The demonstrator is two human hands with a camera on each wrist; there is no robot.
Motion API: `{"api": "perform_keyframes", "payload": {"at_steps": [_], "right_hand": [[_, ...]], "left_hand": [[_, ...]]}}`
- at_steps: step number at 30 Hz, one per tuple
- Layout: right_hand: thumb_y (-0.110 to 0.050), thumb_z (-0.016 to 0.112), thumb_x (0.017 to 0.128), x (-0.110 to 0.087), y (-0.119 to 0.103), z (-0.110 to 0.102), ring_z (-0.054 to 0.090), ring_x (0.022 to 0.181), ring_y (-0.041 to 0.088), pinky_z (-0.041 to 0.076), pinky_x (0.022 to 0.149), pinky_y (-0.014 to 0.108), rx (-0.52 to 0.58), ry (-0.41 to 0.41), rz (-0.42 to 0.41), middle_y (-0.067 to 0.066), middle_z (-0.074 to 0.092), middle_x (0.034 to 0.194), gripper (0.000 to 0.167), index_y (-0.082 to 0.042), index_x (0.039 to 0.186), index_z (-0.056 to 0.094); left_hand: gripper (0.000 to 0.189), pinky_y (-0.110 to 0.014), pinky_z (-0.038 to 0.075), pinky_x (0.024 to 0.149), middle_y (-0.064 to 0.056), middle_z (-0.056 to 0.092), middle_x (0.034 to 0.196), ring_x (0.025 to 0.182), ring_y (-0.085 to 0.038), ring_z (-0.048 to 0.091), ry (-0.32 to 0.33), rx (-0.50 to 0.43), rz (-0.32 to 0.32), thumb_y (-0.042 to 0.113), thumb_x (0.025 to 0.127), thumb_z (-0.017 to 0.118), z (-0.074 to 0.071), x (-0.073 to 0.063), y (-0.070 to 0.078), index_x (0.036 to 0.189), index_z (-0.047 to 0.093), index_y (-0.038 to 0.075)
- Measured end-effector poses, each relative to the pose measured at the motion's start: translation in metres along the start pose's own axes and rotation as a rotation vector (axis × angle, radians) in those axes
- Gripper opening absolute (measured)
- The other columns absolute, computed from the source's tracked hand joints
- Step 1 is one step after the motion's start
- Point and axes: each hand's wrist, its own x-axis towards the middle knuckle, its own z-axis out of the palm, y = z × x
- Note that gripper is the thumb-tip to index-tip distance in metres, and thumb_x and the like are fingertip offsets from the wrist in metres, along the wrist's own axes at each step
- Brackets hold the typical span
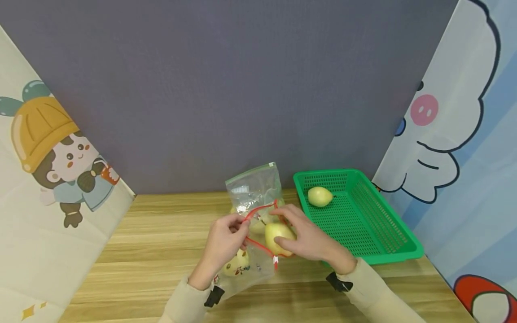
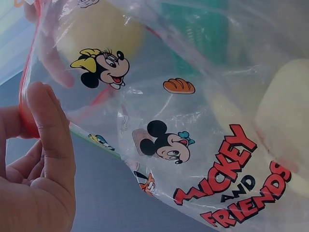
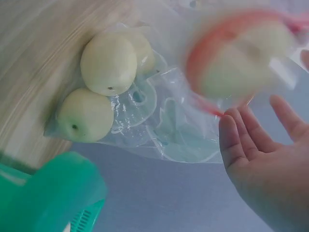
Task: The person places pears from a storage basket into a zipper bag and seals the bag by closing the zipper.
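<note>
My left hand [image 1: 227,237] pinches the red-edged mouth of a clear zip bag [image 2: 188,106] printed with cartoon mice. A yellow-green pear [image 1: 278,235] sits in that mouth, against the red rim. Around this pear my right hand [image 1: 304,233] is spread, its thumb over the near side and its fingertips at the rim. Another pear [image 1: 236,264] shows through the plastic of the red-edged bag. Behind lies a second clear bag [image 1: 258,186] with a green strip along its top; several pears [image 3: 108,63] are inside it.
A green plastic basket [image 1: 387,259] stands on the right of the wooden table [image 1: 161,233], close by the right forearm, with one pear [image 1: 320,196] in it. A dark grey panel [image 1: 242,89] rises behind the table, and printed cloths [image 1: 480,188] hang at both sides.
</note>
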Motion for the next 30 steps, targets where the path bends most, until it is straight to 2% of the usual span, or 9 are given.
{"api": "perform_keyframes", "payload": {"at_steps": [4,9,13,16,23,30], "right_hand": [[-0.018,0.072,0.091,0.001,0.000,-0.002,0.054,0.118,0.021,0.051,0.094,0.045,-0.008,0.017,-0.014,0.000,0.054,0.131,0.049,-0.020,0.137,0.056],[-0.014,0.072,0.092,0.000,0.001,-0.007,0.055,0.110,0.015,0.051,0.091,0.039,-0.016,0.036,-0.019,-0.002,0.058,0.126,0.045,-0.019,0.134,0.060],[-0.015,0.072,0.093,0.000,0.001,-0.015,0.054,0.106,0.012,0.051,0.090,0.037,-0.025,0.059,-0.005,-0.007,0.059,0.123,0.041,-0.014,0.132,0.062],[-0.015,0.073,0.093,0.000,-0.001,-0.020,0.054,0.106,0.013,0.051,0.091,0.039,-0.033,0.060,0.004,-0.008,0.058,0.124,0.040,-0.013,0.131,0.062],[-0.017,0.072,0.093,0.004,-0.002,-0.032,0.055,0.111,0.015,0.051,0.093,0.043,-0.061,0.048,0.008,-0.005,0.059,0.128,0.038,-0.019,0.130,0.061],[-0.022,0.071,0.095,0.008,-0.005,-0.046,0.054,0.121,0.022,0.049,0.100,0.051,-0.131,0.040,0.017,0.000,0.059,0.129,0.037,-0.016,0.130,0.061]], "left_hand": [[0.010,-0.044,0.059,0.050,-0.007,0.066,0.072,0.052,-0.018,0.063,-0.015,0.004,-0.001,0.004,0.098,0.063,0.002,0.000,-0.001,0.094,0.071,-0.001],[0.009,-0.037,0.059,0.048,-0.006,0.066,0.071,0.051,-0.017,0.063,-0.002,-0.002,-0.006,0.004,0.097,0.065,0.004,0.000,-0.001,0.093,0.072,0.001],[0.009,-0.037,0.057,0.045,-0.005,0.066,0.070,0.049,-0.018,0.062,0.005,-0.008,-0.001,0.004,0.097,0.066,0.004,0.000,-0.001,0.093,0.073,0.001],[0.009,-0.038,0.057,0.045,-0.005,0.065,0.070,0.048,-0.019,0.062,0.004,-0.013,-0.006,0.004,0.096,0.066,0.004,0.000,0.000,0.093,0.073,0.000],[0.010,-0.035,0.057,0.045,-0.005,0.066,0.071,0.049,-0.018,0.062,-0.012,0.011,0.002,0.004,0.096,0.065,0.003,0.000,-0.001,0.095,0.072,-0.004],[0.009,-0.031,0.056,0.043,-0.005,0.066,0.072,0.049,-0.017,0.062,-0.022,0.018,-0.002,0.002,0.095,0.065,0.002,0.000,-0.001,0.094,0.072,-0.004]]}}
